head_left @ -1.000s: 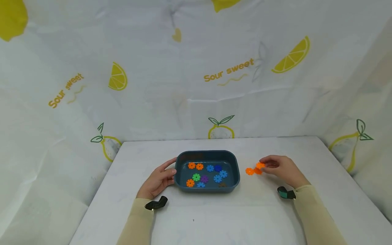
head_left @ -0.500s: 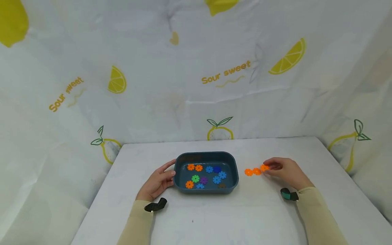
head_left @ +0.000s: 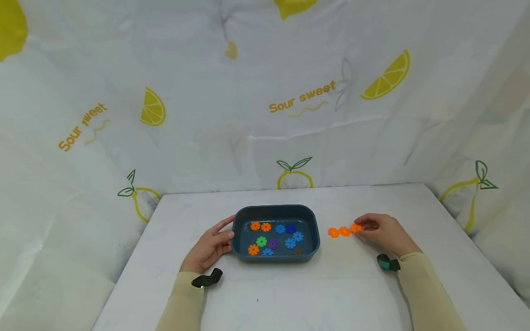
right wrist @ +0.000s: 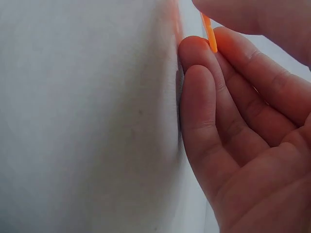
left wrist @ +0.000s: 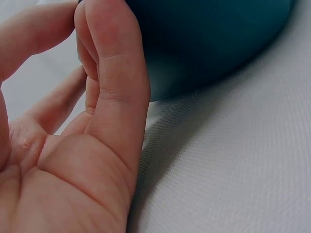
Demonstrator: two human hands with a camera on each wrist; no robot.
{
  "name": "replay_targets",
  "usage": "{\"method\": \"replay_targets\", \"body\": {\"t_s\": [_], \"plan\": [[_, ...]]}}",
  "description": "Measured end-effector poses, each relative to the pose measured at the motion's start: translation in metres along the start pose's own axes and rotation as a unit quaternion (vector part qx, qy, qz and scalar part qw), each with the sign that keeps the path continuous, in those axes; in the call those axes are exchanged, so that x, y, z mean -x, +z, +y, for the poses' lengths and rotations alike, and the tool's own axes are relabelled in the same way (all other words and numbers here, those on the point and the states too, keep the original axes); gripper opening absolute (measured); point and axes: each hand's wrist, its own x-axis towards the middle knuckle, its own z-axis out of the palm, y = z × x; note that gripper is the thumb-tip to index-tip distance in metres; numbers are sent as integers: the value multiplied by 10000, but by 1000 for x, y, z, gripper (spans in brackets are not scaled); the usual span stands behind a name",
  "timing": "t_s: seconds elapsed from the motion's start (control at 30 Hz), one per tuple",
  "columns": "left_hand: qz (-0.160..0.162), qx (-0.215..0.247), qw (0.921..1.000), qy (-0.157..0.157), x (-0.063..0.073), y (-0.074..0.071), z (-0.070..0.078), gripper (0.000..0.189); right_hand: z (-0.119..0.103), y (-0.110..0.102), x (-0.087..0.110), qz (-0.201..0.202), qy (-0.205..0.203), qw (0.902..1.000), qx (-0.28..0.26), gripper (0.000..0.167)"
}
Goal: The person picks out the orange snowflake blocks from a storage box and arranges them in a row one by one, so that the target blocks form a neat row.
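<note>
On the left of a dark blue plastic tub [head_left: 275, 259], my left hand [head_left: 207, 248] grips its side, thumb and fingers at the wall. The left wrist view has the fingers against the tub's rounded wall [left wrist: 209, 43]. To the right of the tub, my right hand [head_left: 385, 233] pinches an orange notched disc [head_left: 356, 227] low over the table. Its thin edge shows between thumb and fingers as an orange disc [right wrist: 211, 35] in the right wrist view. Two more orange discs, one on the left [head_left: 333, 232] and a middle one [head_left: 344, 231], lie beside it in a row.
Inside the tub are several loose notched discs, among them a green disc [head_left: 261, 241], a purple disc [head_left: 273, 244] and a dark blue disc [head_left: 291, 229]. The white table [head_left: 290, 294] ends at the back against a lemon-print cloth [head_left: 223, 151].
The pinched orange disc has moved right and slightly down, from overlapping the middle orange disc to the right end of the row. The left hand stays at the tub; the head view has shifted slightly.
</note>
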Motion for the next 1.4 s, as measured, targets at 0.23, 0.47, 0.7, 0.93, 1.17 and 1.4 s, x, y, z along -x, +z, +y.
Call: {"method": "replay_targets", "body": {"t_s": [0.23, 0.47, 0.7, 0.93, 1.17, 1.4], "plan": [[23, -49, 10000, 6, 1, 2, 1, 65, 0, 0, 1, 5, -8, 10000, -35, 32], [102, -21, 9999, 16, 1, 1, 0, 63, -2, 0, 1, -18, -5, 9999, -122, 34], [162, 26, 9999, -31, 1, 1, 0, 63, -2, 0, 0, -71, 55, 9999, -106, 35], [251, 8, 9997, -75, 2, 2, 0, 63, -3, 1, 0, -10, 13, 10000, -69, 32], [302, 17, 9995, -123, 1, 2, 0, 62, -6, 3, 0, 10, 6, 10000, -8, 31], [283, 39, 9995, -130, 0, 1, 1, 62, -6, 2, -1, 15, -7, 10000, -15, 30]]}}
